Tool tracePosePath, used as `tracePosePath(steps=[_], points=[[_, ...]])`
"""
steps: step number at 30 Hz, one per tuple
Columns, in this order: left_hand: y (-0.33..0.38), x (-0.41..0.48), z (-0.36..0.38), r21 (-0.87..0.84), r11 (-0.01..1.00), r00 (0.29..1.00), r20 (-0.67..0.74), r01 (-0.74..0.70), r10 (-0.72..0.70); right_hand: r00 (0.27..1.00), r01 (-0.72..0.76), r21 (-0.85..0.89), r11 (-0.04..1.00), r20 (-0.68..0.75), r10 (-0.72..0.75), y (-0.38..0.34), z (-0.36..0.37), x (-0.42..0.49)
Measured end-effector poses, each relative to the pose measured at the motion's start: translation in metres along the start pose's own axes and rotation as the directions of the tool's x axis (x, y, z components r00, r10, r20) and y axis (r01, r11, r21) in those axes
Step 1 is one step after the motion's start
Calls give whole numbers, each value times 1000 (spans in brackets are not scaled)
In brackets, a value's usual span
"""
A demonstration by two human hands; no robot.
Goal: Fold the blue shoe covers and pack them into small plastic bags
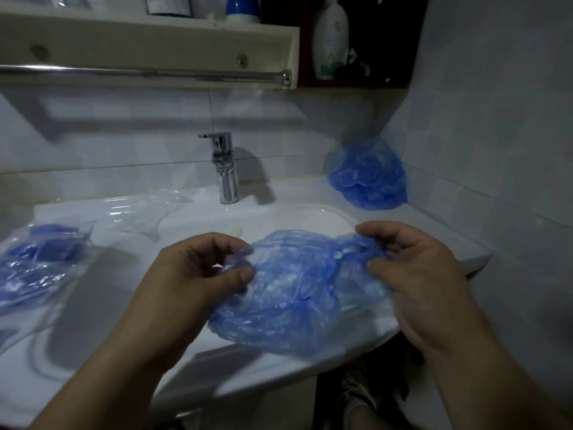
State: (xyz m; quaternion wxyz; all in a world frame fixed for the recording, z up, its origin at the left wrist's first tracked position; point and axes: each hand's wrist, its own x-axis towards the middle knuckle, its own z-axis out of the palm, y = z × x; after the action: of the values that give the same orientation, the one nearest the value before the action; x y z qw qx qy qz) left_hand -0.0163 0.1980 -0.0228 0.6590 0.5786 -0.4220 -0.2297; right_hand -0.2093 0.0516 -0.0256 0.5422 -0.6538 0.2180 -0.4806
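Over the sink's front rim, left hand and right hand pinch a crumpled blue shoe cover by its ends; folding appears under way, flattening likely comes next

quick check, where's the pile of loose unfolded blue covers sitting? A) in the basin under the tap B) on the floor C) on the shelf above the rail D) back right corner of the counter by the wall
D: the pile of blue covers lies on the counter in the back right corner against the tiled wall, right of the tap, while both hands hold another cover over the front edge.
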Motion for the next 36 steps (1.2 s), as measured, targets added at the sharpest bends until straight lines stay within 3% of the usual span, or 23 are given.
tracePosePath(steps=[1, 2, 3, 4, 7, 10, 14, 18, 22, 27, 31, 34, 36], points=[[1, -1, -1, -8, 1000, 1000, -29, -12, 12, 991, 114, -362, 925, -28, -132, 0, 0, -1], [1, -2, -3, -5, 1000, 999, -47, -22, 22, 970, 179, -600, 780, -24, -241, 0, 0, -2], [1, -2, -5, 5, 1000, 998, -55, -29, 29, 952, 213, -706, 676, -6, -306, -1, 2, -5], [2, -3, -5, 6, 999, 997, -66, -33, 33, 942, 241, -731, 638, 17, -335, -1, 5, -7], [3, -4, -7, -28, 999, 997, -75, -31, 29, 948, 286, -692, 663, 104, -301, -4, 13, -15], [5, -5, -7, -57, 998, 998, -52, -26, 23, 959, 267, -640, 720, 247, -136, 3, 18, -16], [7, -7, -8, -111, 994, 999, -37, 17, -21, 928, 320, -648, 691, 361, -92, 9, 21, -18], [10, -9, -4, -113, 992, 995, -72, 60, -68, 926, 356, -640, 681, 339, -166, 12, 26, -19], [16, -12, 1, -110, 988, 992, -58, 110, -117, 934, 336, -540, 771, 299, -197, 16, 33, -22], [22, -15, 1, -119, 972, 973, -87, 204, -215, 935, 247, -311, 918, 327, -141, 15, 31, -21], [27, -18, 7, -92, 971, 971, -76, 219, -226, 911, 174, -223, 959, 406, -70, 15, 31, -23], [21, -14, 7, -33, 977, 969, -124, 211, -214, 939, 129, -248, 960, 341, -38, 16, 32, -22], [13, -6, -2, -73, 976, 954, -209, 205, -216, 965, 18, -124, 992, 263, 16, 11, 32, -21]])
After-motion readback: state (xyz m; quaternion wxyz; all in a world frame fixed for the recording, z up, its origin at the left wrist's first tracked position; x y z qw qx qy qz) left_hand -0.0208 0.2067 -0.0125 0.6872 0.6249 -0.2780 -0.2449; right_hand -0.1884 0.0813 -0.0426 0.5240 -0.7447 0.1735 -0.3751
